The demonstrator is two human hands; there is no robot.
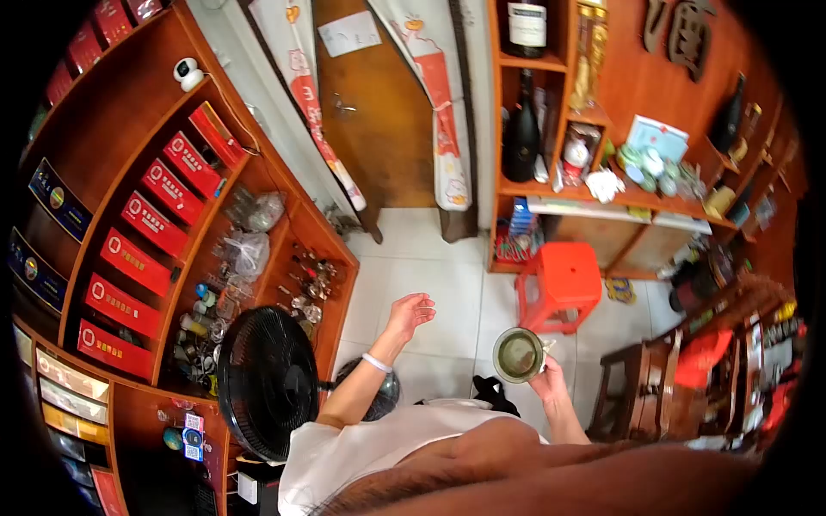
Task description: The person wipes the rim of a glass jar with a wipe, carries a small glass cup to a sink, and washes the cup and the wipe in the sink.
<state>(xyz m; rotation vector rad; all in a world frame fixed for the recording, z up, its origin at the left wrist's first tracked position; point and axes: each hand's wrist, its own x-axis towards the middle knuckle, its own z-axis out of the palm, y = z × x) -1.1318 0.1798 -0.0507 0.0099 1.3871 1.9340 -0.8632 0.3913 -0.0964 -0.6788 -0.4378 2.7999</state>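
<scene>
My right hand (551,383) grips the side of a round greenish bowl (519,354), seen from above, with a pale rim and a murky green inside. What is in the bowl, if anything, is hard to make out. A small whitish bit shows at its edge by my fingers. Nothing is in my left hand (413,313), which is held out over the tiled floor with its fingers stretched; a white bangle (377,363) circles that wrist. A red plastic stool (560,284) stands just beyond the bowl.
On the left, a black fan (268,383) stands before wooden shelves holding red boxes (148,223) and glassware. Ahead is a brown door (370,120) between printed curtains. Bottles (521,129) fill a cabinet on the right, with a wooden chair (632,383) nearby.
</scene>
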